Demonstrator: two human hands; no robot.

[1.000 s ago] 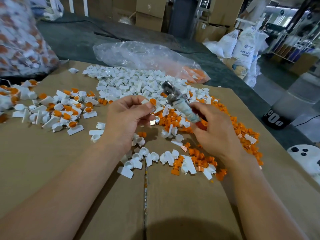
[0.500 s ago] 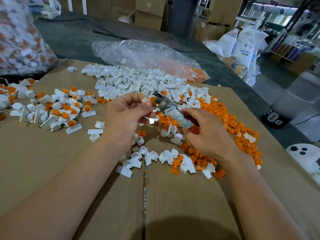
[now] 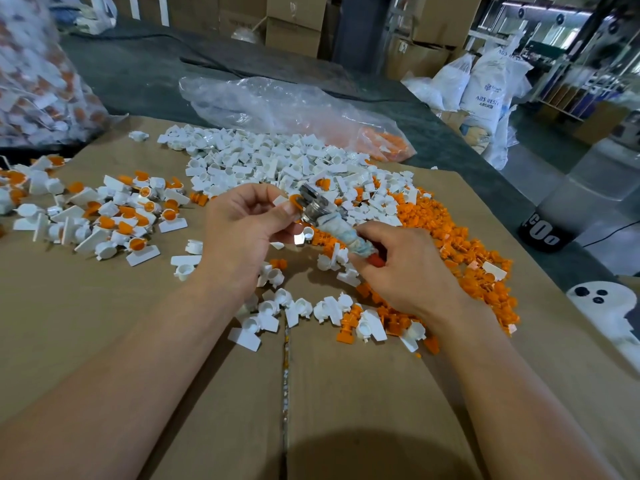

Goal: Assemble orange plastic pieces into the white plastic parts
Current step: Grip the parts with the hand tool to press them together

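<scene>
My left hand (image 3: 242,230) pinches a white plastic part with an orange piece (image 3: 293,199) in it, held above the cardboard. My right hand (image 3: 405,268) grips a tape-wrapped tool (image 3: 332,223) by its handle, and the tool's metal head touches the orange piece. A heap of loose white parts (image 3: 277,164) lies beyond my hands. Loose orange pieces (image 3: 450,244) spread to the right. Assembled white-and-orange parts (image 3: 114,216) lie at the left.
The work surface is brown cardboard (image 3: 207,393) with a seam down the middle. A clear plastic bag (image 3: 277,105) holding some orange pieces lies at the back. Another bag of parts (image 3: 34,81) stands far left. A few white parts (image 3: 298,310) lie near my wrists.
The tool in my right hand has tilted down and left until its head meets the orange piece in my left hand. Both hands have shifted slightly lower.
</scene>
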